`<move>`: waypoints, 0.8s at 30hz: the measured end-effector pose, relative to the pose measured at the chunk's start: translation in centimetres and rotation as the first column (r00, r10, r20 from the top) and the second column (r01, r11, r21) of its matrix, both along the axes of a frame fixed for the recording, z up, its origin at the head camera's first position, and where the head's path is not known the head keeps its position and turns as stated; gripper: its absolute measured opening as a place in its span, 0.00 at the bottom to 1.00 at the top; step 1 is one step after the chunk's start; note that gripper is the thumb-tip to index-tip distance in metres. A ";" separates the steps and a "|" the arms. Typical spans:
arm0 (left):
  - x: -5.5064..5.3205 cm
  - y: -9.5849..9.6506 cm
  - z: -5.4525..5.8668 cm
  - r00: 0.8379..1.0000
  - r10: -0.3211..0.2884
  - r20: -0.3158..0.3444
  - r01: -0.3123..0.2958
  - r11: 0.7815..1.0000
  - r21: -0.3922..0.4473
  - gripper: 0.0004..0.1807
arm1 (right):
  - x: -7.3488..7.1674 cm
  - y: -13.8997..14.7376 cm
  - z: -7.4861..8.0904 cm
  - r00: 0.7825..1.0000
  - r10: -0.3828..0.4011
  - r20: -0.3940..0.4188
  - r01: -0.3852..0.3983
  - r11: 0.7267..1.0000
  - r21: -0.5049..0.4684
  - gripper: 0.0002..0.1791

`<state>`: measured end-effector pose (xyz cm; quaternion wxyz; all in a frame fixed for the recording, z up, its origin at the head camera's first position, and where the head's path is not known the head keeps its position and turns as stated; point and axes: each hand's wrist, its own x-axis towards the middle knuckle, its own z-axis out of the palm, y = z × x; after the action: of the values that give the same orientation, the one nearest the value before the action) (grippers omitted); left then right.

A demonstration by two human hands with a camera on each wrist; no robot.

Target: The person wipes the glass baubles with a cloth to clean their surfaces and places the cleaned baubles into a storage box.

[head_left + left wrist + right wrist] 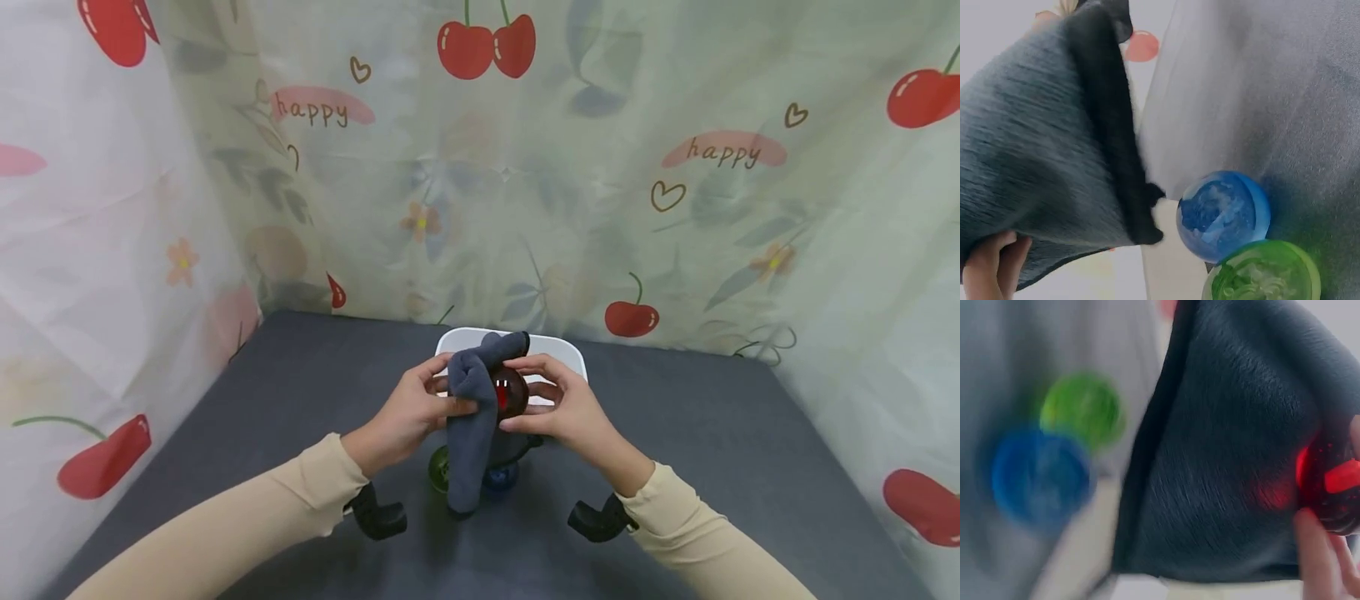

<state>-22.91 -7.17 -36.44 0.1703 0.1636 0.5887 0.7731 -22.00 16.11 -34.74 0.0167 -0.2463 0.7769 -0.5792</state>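
Note:
A grey cloth with a dark hem (471, 450) hangs down from my left hand (408, 408), whose thumb and fingers pinch it. Beside it, my right hand (566, 408) holds a dark red, shiny translucent ball (512, 393) between thumb and fingers. In the right wrist view the ball (1329, 481) lies against the cloth (1229, 437) and casts a red glow on it. Below, on the table, a round translucent blue piece (1222, 215) and a round translucent green piece (1266, 275) sit side by side. The cloth partly hides both in the head view.
Behind the hands stands a white basin (573, 354), its inside mostly covered by the cloth and hands. The dark grey tabletop (675, 467) spreads to both sides. A curtain printed with cherries (480, 200) closes off the back and sides.

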 end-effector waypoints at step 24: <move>0.1 0.1 -0.1 0.999 0.023 -0.033 -0.024 0.999 -0.022 0.25 | 1.1 0.0 0.2 0.931 -0.054 -0.360 0.144 0.963 0.228 0.37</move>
<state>-22.85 -7.07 -36.51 0.1534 0.1674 0.6020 0.7655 -20.92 16.11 -34.54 -0.1204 -0.3017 0.8458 -0.4233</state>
